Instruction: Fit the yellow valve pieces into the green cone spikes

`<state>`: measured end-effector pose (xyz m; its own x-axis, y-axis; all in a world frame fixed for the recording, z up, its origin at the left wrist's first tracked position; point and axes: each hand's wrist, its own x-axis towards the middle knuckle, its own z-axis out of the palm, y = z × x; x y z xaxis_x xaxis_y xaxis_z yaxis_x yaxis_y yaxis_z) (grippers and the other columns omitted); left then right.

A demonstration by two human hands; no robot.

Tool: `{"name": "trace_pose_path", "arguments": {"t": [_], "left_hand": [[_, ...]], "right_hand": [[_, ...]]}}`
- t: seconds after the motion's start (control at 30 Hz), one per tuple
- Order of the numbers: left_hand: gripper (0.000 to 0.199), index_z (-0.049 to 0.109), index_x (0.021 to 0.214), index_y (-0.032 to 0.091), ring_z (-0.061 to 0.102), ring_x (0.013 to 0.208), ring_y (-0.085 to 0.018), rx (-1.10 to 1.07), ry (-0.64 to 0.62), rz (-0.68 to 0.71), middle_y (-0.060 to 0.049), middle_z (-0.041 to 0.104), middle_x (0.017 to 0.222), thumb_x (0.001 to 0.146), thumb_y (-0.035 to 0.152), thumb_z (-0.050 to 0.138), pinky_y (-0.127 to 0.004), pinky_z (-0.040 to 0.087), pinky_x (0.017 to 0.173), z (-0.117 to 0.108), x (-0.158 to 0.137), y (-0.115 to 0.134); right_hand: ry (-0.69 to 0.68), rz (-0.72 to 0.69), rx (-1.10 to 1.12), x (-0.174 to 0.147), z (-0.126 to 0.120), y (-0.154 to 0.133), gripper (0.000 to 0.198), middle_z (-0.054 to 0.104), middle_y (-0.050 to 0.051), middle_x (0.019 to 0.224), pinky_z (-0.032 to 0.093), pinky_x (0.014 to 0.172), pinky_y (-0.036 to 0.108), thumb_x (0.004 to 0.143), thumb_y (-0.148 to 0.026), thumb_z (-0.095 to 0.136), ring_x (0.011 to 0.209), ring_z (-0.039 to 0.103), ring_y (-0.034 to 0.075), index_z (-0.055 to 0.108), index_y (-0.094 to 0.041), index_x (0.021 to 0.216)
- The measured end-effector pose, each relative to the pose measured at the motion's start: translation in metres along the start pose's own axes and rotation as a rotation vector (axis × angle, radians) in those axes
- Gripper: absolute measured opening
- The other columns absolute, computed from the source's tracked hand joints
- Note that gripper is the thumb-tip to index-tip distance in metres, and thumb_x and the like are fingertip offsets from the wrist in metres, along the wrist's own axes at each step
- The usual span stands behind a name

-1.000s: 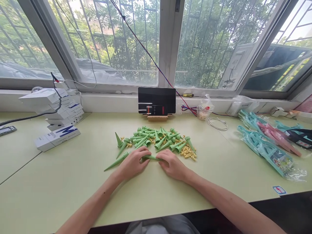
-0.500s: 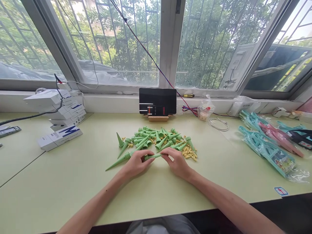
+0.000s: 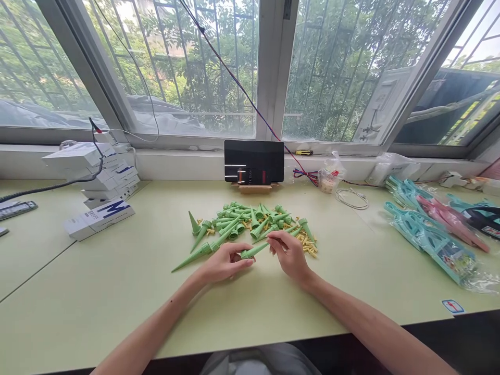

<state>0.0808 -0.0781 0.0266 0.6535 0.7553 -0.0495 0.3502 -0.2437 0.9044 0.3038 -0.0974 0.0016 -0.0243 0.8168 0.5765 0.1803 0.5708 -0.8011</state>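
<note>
Between my two hands is a green plastic plant watering spike (image 3: 257,250), slanting up to the right. My left hand (image 3: 225,262) has its fingers and thumb about the wide collar end. The fingers of my right hand (image 3: 289,255) are pinched at the narrow end; what else they hold there, if anything, is hidden. Just beyond my hands lies a heap of similar green spikes (image 3: 255,221). Small yellow plugs (image 3: 310,247) are scattered at its right side and among the spikes. One long assembled spike (image 3: 189,260) lies left of my left hand.
A black tablet (image 3: 253,156) stands at the back on a cardboard stand, with a phone (image 3: 254,177) before it. White boxes (image 3: 103,219) are stacked at left. Bagged teal and pink plastic tools (image 3: 433,234) lie at right. A coiled white cable (image 3: 351,199) rests near the sill.
My right hand has moved slightly up and to the right with the spike's narrow end, and the spike is now tilted more. My left hand has shifted slightly right and stays at the collar.
</note>
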Motion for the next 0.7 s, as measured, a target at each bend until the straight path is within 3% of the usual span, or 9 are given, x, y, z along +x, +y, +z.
{"name": "trace_pose_path", "arguments": {"t": [0.33, 0.5, 0.7], "left_hand": [[0.038, 0.068, 0.107, 0.015, 0.044, 0.043, -0.008, -0.02, -0.038, -0.008, 0.005, 0.051, 0.057, 0.089, 0.048, 0.062, -0.018, 0.033, 0.042, 0.0011, -0.0007, -0.001], [0.039, 0.066, 0.113, 0.016, 0.047, 0.048, -0.007, -0.072, -0.074, -0.021, -0.004, 0.068, 0.086, 0.092, 0.049, 0.057, -0.02, 0.039, 0.046, 0.0005, -0.0025, 0.0028], [0.038, 0.069, 0.109, 0.014, 0.04, 0.05, -0.008, -0.087, -0.195, -0.021, 0.003, 0.047, 0.062, 0.093, 0.047, 0.057, -0.018, 0.032, 0.047, -0.0021, -0.0048, 0.0076]], "right_hand": [[-0.008, 0.031, 0.011, -0.0008, 0.0002, 0.001, 0.013, 0.06, 0.0, 0.072, 0.05, 0.055, 0.025, 0.096, -0.029, 0.058, 0.056, 0.058, 0.012, 0.065, -0.019, 0.092], [-0.023, 0.042, 0.033, 0.0001, -0.0006, 0.0012, 0.012, 0.061, 0.0, 0.072, 0.051, 0.056, 0.025, 0.096, -0.028, 0.058, 0.058, 0.059, 0.012, 0.065, -0.019, 0.093], [-0.093, 0.052, 0.045, 0.0004, -0.0007, 0.0025, 0.012, 0.062, 0.001, 0.078, 0.052, 0.059, 0.027, 0.096, -0.029, 0.058, 0.06, 0.059, 0.013, 0.065, -0.02, 0.094]]}}
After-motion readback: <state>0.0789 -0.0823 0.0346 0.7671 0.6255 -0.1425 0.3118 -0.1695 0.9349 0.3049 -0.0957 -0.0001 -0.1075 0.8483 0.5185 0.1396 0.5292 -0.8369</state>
